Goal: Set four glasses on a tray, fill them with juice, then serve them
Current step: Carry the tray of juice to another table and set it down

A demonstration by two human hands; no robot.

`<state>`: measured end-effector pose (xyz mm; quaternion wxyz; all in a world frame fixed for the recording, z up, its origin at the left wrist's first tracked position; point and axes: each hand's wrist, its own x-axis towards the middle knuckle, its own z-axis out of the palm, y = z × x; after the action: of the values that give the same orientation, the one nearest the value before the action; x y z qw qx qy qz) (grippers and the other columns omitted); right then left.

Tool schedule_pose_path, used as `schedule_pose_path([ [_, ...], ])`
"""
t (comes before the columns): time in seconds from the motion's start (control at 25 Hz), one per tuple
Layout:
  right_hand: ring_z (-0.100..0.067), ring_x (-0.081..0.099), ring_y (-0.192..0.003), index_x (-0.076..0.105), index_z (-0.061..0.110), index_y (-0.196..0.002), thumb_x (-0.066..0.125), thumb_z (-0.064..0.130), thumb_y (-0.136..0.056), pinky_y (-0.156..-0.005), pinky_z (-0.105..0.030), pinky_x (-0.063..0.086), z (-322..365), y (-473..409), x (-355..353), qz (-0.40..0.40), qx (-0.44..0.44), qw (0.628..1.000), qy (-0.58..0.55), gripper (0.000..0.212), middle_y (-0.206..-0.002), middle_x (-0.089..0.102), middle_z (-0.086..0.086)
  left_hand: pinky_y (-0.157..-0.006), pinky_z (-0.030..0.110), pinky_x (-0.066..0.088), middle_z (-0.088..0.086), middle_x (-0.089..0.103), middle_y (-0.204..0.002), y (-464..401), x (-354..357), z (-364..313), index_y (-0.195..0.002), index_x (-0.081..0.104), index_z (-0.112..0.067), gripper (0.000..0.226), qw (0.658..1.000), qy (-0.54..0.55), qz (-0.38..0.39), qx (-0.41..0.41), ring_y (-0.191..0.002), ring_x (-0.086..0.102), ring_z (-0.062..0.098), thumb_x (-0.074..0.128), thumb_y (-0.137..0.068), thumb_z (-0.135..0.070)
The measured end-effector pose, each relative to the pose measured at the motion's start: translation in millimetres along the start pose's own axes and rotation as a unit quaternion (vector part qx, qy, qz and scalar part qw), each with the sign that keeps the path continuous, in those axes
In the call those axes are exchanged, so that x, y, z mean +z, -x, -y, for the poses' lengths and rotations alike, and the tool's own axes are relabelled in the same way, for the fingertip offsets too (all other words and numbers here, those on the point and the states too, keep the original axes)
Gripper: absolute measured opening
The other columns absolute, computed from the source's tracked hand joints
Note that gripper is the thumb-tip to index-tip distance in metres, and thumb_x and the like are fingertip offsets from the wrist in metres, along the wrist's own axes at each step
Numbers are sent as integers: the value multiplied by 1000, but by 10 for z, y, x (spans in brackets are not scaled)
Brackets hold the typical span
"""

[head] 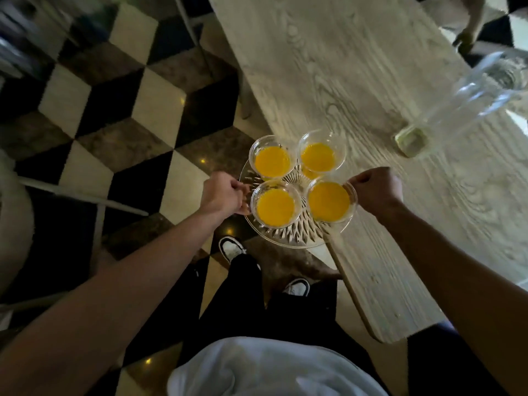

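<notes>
Glasses — all four filled — stand on the tray. My left grip and right grip clench its opposite rims beside the tabletop — only serving remains, I judge.

A pale grained wooden table runs down the right of the frame above a black, cream and brown cube-patterned tile floor.

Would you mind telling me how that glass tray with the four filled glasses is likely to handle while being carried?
The tray looks rigid cut glass, so probably stiff, fragile and heavy. The four glasses stand loose and nearly full, so tilting would likely spill juice. The left hand and right hand grip opposite rims, which should help keep it level.
</notes>
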<state>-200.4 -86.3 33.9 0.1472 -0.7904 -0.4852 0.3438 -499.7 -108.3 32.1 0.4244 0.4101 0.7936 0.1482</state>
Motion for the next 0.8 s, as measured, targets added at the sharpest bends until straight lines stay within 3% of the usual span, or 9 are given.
schedule_pose_path([
  [0.16, -15, 71, -74, 80, 19, -78, 79, 25, -77, -67, -31, 59, 525, -188, 297, 16, -30, 999, 35, 7, -70, 74, 1, -37, 10, 46, -5, 69, -49, -240, -393, 223, -74, 70, -13, 22, 999, 20, -32, -4, -39, 67, 1, 75, -96, -12],
  [0.32, 3, 55, -54, 81, 18, -76, 73, 24, -80, -48, -16, 36, 1094, -347, 692, 21, -72, 995, 60, 11, -61, 71, 2, -37, 14, 48, -8, 66, -42, -568, -838, 443, -68, 69, -14, 29, 998, 34, -53, -29, -38, 65, 0, 76, -95, -18],
  [0.48, 6, 47, -45, 80, 20, -73, 74, 25, -80, -47, -14, 32, 1673, -467, 1087, 35, -88, 993, 69, 11, -47, 58, 16, -55, 28, 62, -12, 68, -46, -917, -1328, 588, -74, 71, -13, 23, 995, 42, -75, -52, -44, 71, 5, 76, -95, -22],
  [0.56, 3, 50, -41, 77, 23, -67, 74, 25, -78, -44, -14, 30, 2005, -499, 1272, 45, -90, 992, 79, 12, -39, 51, 19, -55, 29, 64, -11, 71, -50, -1101, -1620, 660, -81, 73, -10, 17, 994, 53, -76, -57, -48, 74, 9, 74, -95, -19],
  [0.68, 2, 53, -44, 79, 20, -63, 71, 25, -75, -45, -15, 35, 2465, -597, 1508, 62, -106, 988, 94, 16, -45, 59, 14, -46, 21, 58, -6, 73, -53, -1363, -2032, 731, -84, 74, -7, 15, 993, 72, -69, -61, -50, 75, 13, 73, -97, -15],
  [0.8, -11, 66, -57, 73, 23, -52, 74, 25, -70, -51, -21, 50, 2870, -798, 1724, 79, -104, 988, 83, 18, -50, 65, 9, -48, 27, 62, 8, 76, -58, -1640, -2351, 779, -83, 74, -4, 14, 988, 104, -79, -76, -52, 77, 18, 74, -95, -11],
])
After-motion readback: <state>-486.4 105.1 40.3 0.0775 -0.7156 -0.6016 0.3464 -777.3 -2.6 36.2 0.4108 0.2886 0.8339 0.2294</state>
